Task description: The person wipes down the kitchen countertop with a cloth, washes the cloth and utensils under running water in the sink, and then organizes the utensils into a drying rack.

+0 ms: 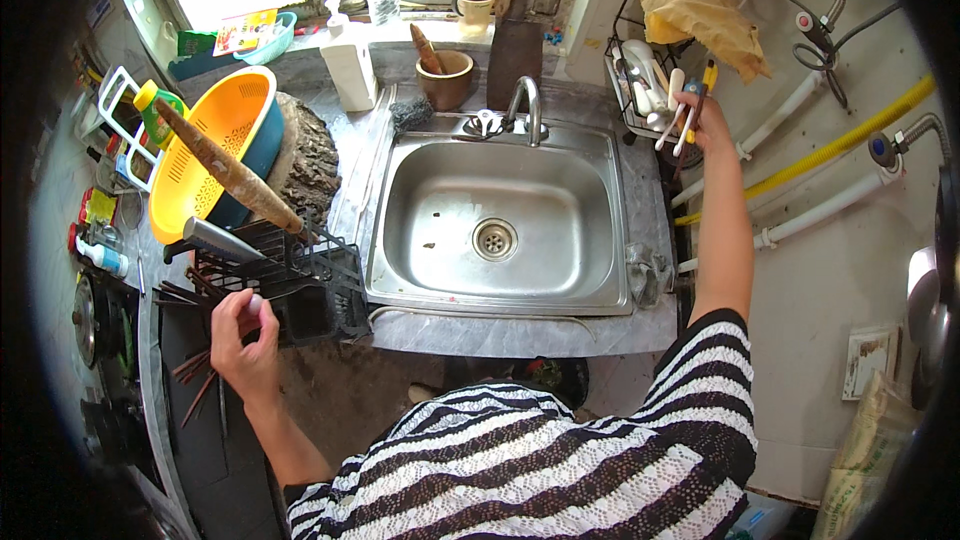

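Note:
At the right, my right hand [706, 126] grips a bunch of thin utensils [684, 120] with white, yellow and dark handles. It is beside a wall-side wire rack [624, 109] that holds white spoons [637, 64] and other cutlery. My left hand [244, 337] is at the lower left, thumb and forefinger pinching a small pale rounded thing [256, 304], perhaps a handle's end. Just beyond that hand stands a black wire rack [300, 277] with a knife [221, 240] and a wooden rolling pin [232, 172]. Dark chopsticks [191, 292] stick out beside the left hand.
Between my hands is a stainless steel sink [420, 240] with a faucet [529, 109]. Behind it stand a brown mortar [450, 82], a white pump bottle [349, 67] and a cleaver [516, 52]. A yellow colander [217, 127] is at the left; a grey cloth [646, 274] lies right of the sink.

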### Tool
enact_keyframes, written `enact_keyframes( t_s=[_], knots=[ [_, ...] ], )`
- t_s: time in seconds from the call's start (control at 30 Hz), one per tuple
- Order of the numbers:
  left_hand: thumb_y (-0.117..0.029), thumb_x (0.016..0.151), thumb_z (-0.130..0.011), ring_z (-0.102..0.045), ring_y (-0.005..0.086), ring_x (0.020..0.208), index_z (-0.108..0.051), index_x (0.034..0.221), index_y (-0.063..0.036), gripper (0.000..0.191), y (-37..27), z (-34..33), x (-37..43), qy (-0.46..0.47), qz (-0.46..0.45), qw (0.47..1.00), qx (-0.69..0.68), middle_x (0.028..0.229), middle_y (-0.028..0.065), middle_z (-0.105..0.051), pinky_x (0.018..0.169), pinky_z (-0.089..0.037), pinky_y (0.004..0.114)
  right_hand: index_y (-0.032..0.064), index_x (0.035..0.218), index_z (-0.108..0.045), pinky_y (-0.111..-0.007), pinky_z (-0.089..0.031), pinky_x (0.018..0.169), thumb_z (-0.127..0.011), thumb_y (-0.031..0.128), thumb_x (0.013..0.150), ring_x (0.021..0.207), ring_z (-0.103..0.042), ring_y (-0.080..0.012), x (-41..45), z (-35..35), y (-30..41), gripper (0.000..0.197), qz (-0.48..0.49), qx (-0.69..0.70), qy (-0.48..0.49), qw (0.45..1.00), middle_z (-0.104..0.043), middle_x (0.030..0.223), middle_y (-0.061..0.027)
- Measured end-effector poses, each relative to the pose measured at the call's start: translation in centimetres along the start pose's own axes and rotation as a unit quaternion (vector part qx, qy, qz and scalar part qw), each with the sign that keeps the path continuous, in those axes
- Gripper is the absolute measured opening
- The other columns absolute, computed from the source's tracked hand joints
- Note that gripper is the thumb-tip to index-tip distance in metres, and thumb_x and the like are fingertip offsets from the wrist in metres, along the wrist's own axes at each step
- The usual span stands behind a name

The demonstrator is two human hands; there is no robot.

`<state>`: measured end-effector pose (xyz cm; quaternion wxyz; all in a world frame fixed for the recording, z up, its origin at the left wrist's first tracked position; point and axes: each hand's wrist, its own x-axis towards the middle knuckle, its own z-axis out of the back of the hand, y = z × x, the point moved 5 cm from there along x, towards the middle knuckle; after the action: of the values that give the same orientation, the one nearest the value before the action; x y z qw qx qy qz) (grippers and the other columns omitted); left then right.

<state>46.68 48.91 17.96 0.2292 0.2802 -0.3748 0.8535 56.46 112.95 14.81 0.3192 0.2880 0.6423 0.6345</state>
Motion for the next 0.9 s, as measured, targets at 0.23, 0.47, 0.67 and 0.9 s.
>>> enact_keyframes(
  t_s=[0.23,0.47,0.67,0.9],
  knots=[
    [0.008,0.064,-0.061,-0.056,0.0173,0.075,-0.054,0.087,0.003,0.025,-5.0,1.3,0.7,-0.042,-0.067,0.996,-0.048,0.088,0.0134,-0.054,0.06,-0.048,0.021,0.0043,0.069,-0.051,-0.028,-0.041,0.038,-0.064,0.013,0.064,0.042,-0.047,-0.0166,7.2,0.9,0.7,0.017,-0.044,-0.076,-0.037,0.995,-0.049,0.056,-0.0045],
    [0.008,0.058,-0.067,-0.056,0.0166,0.072,-0.055,0.086,0.0005,0.031,-10.7,-5.8,2.7,0.005,-0.123,0.976,-0.18,0.086,0.0126,-0.055,0.058,-0.048,0.021,0.0008,0.071,-0.052,-0.034,-0.042,0.036,-0.06,0.016,0.068,0.042,-0.052,-0.0223,12.4,0.4,-3.2,0.017,-0.139,-0.195,-0.02,0.971,-0.051,0.053,-0.0118],
    [0.004,0.063,-0.065,-0.055,0.0101,0.07,-0.055,0.083,-0.0023,0.024,-15.6,-17.0,7.6,0.036,-0.178,0.935,-0.306,0.085,0.0079,-0.054,0.057,-0.05,0.02,-0.0041,0.1,-0.053,-0.035,-0.045,0.071,-0.064,0.045,0.062,0.082,-0.056,-0.0274,16.1,0.0,-2.4,0.063,0.025,-0.523,-0.081,0.848,-0.058,0.091,-0.0166],
    [-0.002,0.065,-0.066,-0.057,0.0116,0.067,-0.052,0.078,-0.0027,0.019,-22.4,-30.2,12.3,0.08,-0.154,0.899,-0.403,0.08,0.0053,-0.052,0.058,-0.051,0.022,0.0024,0.106,-0.052,-0.033,-0.039,0.083,-0.058,0.054,0.063,0.101,-0.049,-0.0294,14.4,-1.3,-0.8,0.067,0.035,-0.619,-0.139,0.772,-0.051,0.108,-0.019]
  ],
)
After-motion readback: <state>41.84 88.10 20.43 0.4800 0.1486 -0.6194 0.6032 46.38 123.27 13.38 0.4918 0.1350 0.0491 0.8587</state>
